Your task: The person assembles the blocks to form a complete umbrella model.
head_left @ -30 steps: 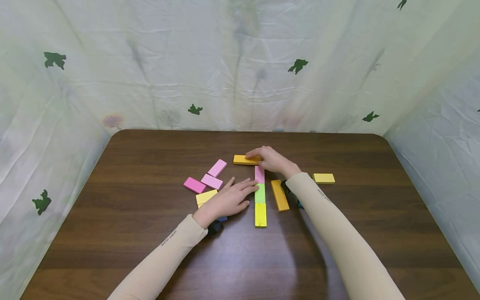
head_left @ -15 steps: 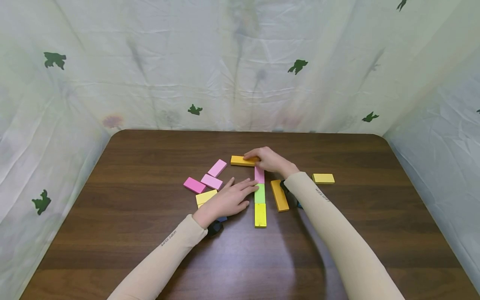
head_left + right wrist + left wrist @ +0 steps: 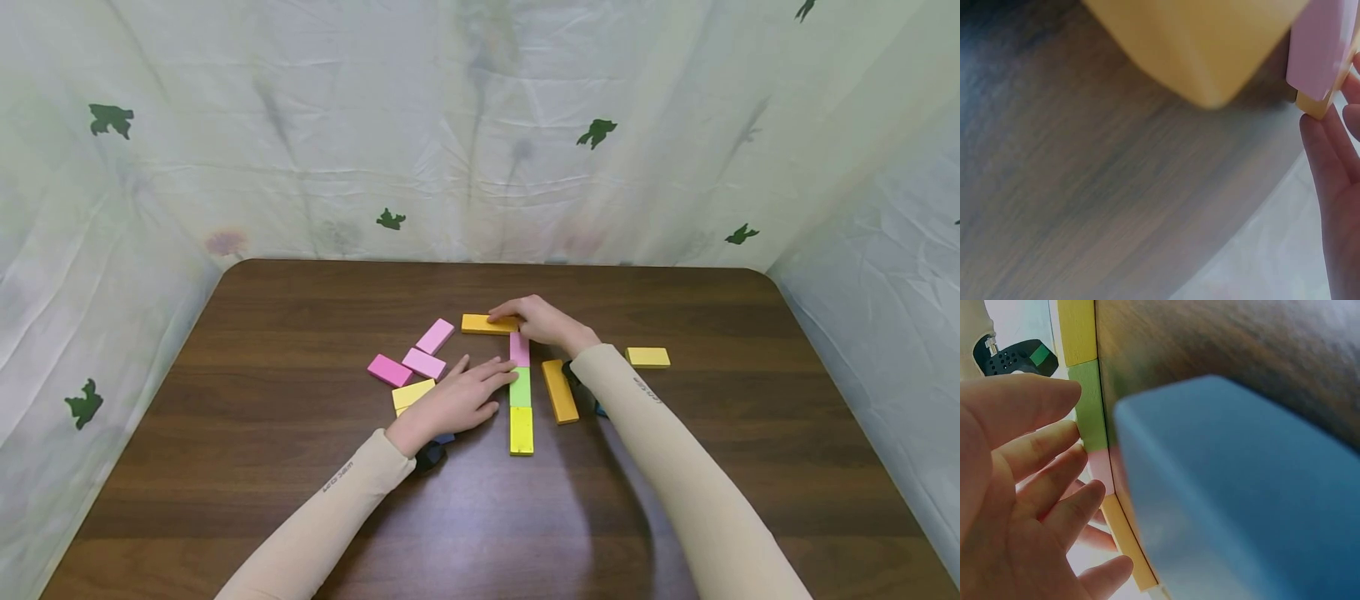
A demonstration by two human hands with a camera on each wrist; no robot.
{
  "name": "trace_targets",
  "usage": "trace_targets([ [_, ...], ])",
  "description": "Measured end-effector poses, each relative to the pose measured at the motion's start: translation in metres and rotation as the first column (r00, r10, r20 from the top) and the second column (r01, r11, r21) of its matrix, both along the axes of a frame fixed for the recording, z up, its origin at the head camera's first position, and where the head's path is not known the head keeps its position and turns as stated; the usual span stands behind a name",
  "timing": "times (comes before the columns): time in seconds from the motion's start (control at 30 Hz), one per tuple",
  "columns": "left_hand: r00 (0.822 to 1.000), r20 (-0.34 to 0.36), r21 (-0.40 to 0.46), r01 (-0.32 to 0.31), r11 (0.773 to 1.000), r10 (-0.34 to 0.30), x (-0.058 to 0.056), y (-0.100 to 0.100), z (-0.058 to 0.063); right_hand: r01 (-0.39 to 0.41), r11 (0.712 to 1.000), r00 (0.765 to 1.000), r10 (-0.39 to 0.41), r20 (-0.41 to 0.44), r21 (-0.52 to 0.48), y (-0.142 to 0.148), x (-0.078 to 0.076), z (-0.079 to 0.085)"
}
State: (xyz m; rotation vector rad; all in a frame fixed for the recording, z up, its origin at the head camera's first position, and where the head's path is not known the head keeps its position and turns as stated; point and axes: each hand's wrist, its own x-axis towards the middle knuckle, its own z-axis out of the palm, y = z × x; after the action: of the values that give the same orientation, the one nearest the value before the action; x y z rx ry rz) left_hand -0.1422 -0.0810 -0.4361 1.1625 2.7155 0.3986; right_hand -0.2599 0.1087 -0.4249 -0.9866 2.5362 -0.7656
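Observation:
In the head view, a pink block (image 3: 520, 348), a green block (image 3: 521, 390) and a bright yellow block (image 3: 521, 431) form a straight line end to end. Across its far end lies an orange block (image 3: 476, 323), pointing left. My right hand (image 3: 547, 322) pinches this orange block near its right end; in the right wrist view a finger (image 3: 1317, 140) meets the block's end. My left hand (image 3: 455, 400) lies palm down with its fingers extended, fingertips touching the line's left side by the pink and green blocks. A blue block (image 3: 1222, 481) looms near the left wrist camera.
Several pink and pale yellow blocks lie left of the left hand, including a dark pink block (image 3: 389, 371). Another orange block (image 3: 560, 392) lies right of the line, and a pale yellow block (image 3: 647, 357) farther right. The wooden table (image 3: 315, 317) ends at a pale curtain.
My right hand has shifted the far orange block slightly left, then nearer, so it now sits against the pink block's end. The left hand has stayed in place.

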Motion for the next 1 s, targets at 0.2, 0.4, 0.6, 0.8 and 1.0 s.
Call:
trace_targets([
  [0.2,1.000,0.003,-0.001,0.000,1.000,0.000,0.0000,0.0003,-0.0002,0.002,1.000,1.000,-0.002,0.006,-0.003,0.0005,0.0001,-0.0014],
  [0.4,1.000,0.010,0.001,-0.004,1.000,0.004,0.0005,0.0003,0.0005,0.008,1.000,1.000,-0.008,-0.003,-0.001,0.0011,-0.0004,-0.0030],
  [0.6,1.000,0.006,-0.002,-0.002,1.000,0.002,0.0006,0.0003,-0.0001,0.019,1.000,1.000,-0.020,0.007,0.007,0.0011,0.0004,-0.0016],
  [0.8,1.000,-0.006,0.001,0.003,1.000,-0.003,0.0005,0.0002,-0.0007,0.029,1.000,1.000,-0.029,-0.007,0.004,0.0017,0.0004,-0.0034],
  [1.0,1.000,0.000,-0.004,0.002,1.000,-0.002,0.0011,0.0001,0.0007,0.053,0.997,0.998,-0.055,-0.035,-0.049,0.0088,0.0043,-0.0044],
])
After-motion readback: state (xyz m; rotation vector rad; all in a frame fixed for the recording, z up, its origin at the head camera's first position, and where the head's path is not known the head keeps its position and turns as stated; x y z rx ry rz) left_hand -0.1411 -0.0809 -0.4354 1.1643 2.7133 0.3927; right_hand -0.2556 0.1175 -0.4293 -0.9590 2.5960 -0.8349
